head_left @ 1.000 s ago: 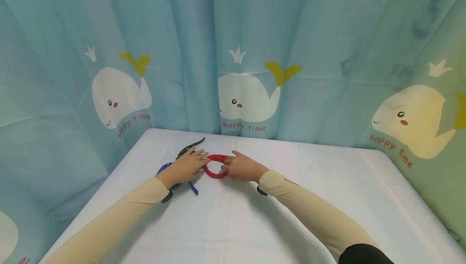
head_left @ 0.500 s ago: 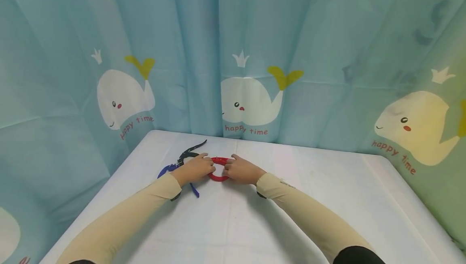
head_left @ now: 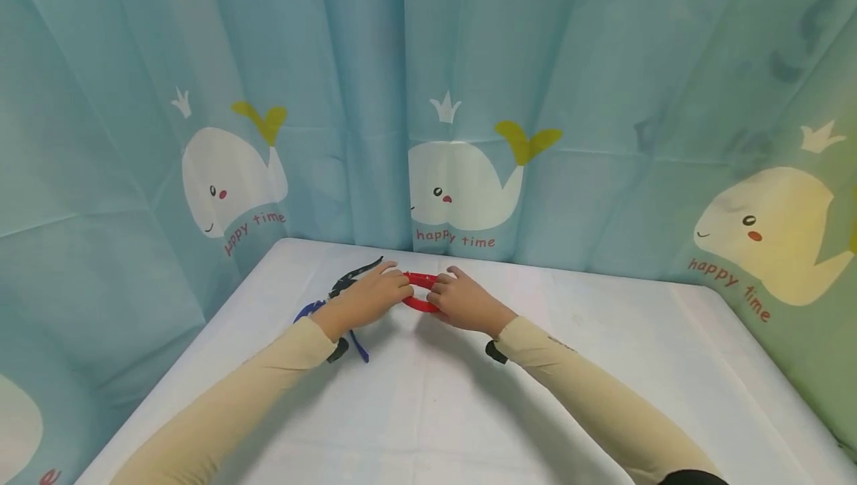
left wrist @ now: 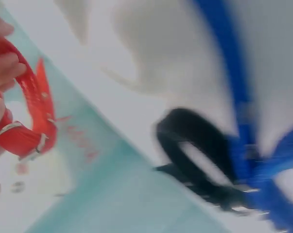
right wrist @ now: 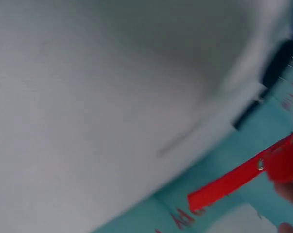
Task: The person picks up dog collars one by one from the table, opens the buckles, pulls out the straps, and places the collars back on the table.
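Between my two hands a buckled red collar (head_left: 420,306) is held in a loop, lifted off the table. My left hand (head_left: 367,296) grips its left side with curled fingers. On the opposite side my right hand (head_left: 467,302) pinches the loop. Metal rings, the buckle and a loose strap end show on the red collar (left wrist: 35,104) in the left wrist view. Under and beyond the left hand lie a black collar (head_left: 359,270) and a blue collar (head_left: 359,347), both partly hidden. The right wrist view shows the red strap end (right wrist: 224,187), with most of that hand out of frame.
A white table (head_left: 428,410) spreads out under both arms. Behind it hangs a light blue curtain (head_left: 361,135) printed with whales, close to the table's far edge.
Both hands have risen from the table, bringing the red collar up with them. Earlier the left hand lay flatter over the black collar; now its fingers curl round the red loop.
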Tool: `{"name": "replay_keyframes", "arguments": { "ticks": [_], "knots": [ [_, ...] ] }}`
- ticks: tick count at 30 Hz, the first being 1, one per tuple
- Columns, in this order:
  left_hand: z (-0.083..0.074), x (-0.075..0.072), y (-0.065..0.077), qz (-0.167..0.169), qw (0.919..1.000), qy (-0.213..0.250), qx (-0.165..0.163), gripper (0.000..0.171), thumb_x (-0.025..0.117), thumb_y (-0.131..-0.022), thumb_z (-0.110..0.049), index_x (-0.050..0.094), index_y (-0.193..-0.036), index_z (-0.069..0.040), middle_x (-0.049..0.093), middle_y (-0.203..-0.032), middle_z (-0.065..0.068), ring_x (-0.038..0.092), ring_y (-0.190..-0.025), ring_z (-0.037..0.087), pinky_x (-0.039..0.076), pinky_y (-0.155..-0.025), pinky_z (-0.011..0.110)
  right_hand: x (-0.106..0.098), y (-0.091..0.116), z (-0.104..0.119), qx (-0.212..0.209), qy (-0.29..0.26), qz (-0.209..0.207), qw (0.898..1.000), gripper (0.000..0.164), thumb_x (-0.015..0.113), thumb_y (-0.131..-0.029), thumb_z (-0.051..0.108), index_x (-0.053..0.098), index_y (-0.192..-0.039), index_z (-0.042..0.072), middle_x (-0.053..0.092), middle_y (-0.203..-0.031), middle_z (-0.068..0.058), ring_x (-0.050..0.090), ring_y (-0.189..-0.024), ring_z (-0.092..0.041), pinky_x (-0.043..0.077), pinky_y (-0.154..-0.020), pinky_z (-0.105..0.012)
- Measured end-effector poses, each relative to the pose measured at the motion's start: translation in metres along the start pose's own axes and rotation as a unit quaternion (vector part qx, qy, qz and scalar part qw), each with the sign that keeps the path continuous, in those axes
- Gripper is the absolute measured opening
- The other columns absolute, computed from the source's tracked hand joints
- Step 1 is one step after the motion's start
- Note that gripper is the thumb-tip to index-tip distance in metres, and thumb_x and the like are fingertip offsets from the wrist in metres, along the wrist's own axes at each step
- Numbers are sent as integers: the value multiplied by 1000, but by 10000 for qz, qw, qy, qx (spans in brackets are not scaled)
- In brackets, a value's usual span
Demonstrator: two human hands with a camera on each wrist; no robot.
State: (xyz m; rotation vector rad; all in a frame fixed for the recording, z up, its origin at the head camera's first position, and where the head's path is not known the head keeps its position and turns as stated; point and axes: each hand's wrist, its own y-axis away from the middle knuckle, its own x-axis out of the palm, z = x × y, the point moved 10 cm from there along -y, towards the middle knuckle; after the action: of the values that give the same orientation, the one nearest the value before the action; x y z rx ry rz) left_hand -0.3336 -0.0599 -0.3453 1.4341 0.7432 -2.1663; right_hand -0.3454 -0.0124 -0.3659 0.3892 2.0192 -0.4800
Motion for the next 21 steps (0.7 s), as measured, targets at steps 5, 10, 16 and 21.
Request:
{"name": "replay_keyframes", "arguments": {
  "ticks": [5,10,16,21],
  "knots": [
    [-13,-39,-9,-636,9975,-252,-197,25,74,-80,-15,65,-104,-13,69,-103,2,62,-102,18,43,-103,41,-44,21,-18,719,-338,-854,9932,28,76,-77,35,68,-95,15,73,-92,-1,66,-90,-18,50,-91,-39],
    [-30,-81,-12,-1352,9897,-228,-408,29,76,-77,-14,65,-103,-11,68,-100,5,63,-98,21,46,-100,44,-84,51,-28,1109,-477,-1845,9754,28,81,-73,26,69,-93,11,73,-88,-3,68,-85,-18,52,-83,-35],
    [-37,-116,-14,-2265,9721,435,-428,32,79,-75,-16,68,-105,-12,67,-96,2,63,-94,18,46,-100,43,-120,91,-41,1311,-1001,-2919,9421,32,84,-67,15,70,-94,7,72,-92,-7,68,-88,-22,54,-80,-36],
    [-30,-118,-16,-2631,9544,1185,-763,27,78,-75,-15,70,-100,-12,70,-98,2,63,-95,18,45,-100,41,-125,113,-48,1400,-1442,-3153,9275,36,84,-65,11,69,-97,6,71,-96,-9,68,-90,-24,53,-83,-42]
  ]
}}
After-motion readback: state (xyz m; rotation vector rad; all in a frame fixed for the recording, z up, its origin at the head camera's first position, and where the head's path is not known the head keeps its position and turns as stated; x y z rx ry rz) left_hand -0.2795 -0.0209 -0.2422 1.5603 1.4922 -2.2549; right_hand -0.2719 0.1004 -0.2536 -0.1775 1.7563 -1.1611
